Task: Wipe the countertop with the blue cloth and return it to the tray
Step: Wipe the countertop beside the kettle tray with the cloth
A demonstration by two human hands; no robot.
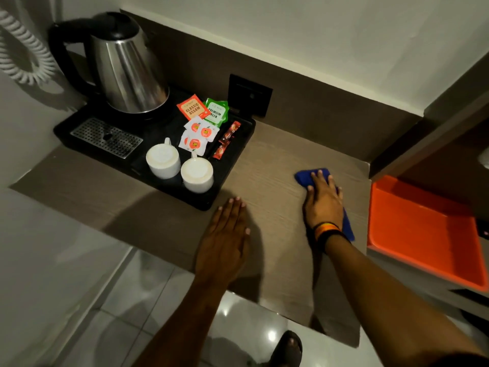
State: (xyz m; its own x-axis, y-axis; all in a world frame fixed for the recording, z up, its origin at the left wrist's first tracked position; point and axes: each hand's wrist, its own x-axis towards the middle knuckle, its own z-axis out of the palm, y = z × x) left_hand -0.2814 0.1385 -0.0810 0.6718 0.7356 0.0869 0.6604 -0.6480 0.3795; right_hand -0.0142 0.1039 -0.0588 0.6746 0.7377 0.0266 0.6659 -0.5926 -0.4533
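On countertop (264, 160): right hand (324, 202) pressed flat, fingers spread, atop blue cloth (307, 177); left hand (227, 234) flat, fingers extended, beside black tray (232, 165).

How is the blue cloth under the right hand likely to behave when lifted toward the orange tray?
The blue cloth lies flat and thin under the right hand, so it probably droops limply once lifted. It looks light for its size. On the smooth wood-grain countertop it likely slides easily, bunching if pushed edge-on.
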